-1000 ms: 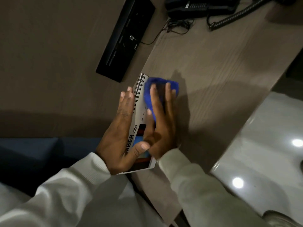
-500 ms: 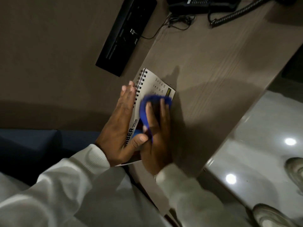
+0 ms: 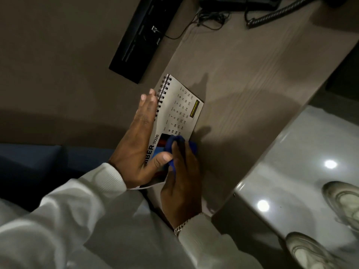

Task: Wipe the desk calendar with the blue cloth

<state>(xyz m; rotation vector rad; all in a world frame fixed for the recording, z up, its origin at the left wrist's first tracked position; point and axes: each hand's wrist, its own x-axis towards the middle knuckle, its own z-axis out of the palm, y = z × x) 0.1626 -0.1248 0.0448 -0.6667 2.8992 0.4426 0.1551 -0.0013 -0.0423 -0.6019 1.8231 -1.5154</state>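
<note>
While the left hand [image 3: 138,146] stays flat, the right hand [image 3: 180,179], grip clamped on blue cloth [image 3: 172,144], has slid down the calendar [image 3: 182,105].

Left hand [image 3: 140,144] hides desk calendar [image 3: 180,107] month name's start; blue cloth [image 3: 175,142] mostly under right hand [image 3: 180,183]; phone [image 3: 239,2] cropped.

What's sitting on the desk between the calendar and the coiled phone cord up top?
Nothing: in the head view the desk is bare wood between the desk calendar and the coiled phone cord.
</note>
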